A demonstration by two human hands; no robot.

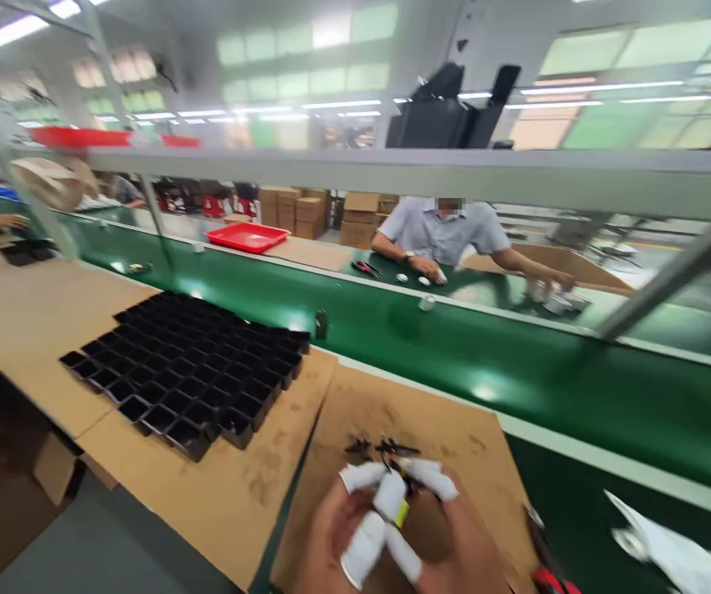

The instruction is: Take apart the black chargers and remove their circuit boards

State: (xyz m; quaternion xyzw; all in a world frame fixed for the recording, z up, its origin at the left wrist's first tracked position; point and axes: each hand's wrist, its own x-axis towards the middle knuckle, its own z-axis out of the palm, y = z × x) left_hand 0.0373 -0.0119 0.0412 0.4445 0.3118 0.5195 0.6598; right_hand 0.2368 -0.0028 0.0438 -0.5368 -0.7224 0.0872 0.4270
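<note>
My left hand [331, 528] and my right hand [463, 536], both with white finger covers, come together low in the middle of the view. Their fingertips pinch a small part with a yellow-green patch [402, 513] and dark bits; the fingers hide most of it, so its kind is unclear. Just beyond the fingertips, small black pieces [359, 447] lie on a brown cardboard sheet [454, 429]. Right of my right hand is a tool with a red handle [553, 580], partly cut off by the frame edge.
Rows of black square cups [195, 371] stand on cardboard at left. A green conveyor belt [386, 322] crosses ahead, carrying a small black piece [322, 324]. Across it, a person [448, 235] handles white parts near a red tray [247, 238]. A white bag [670, 540] lies at right.
</note>
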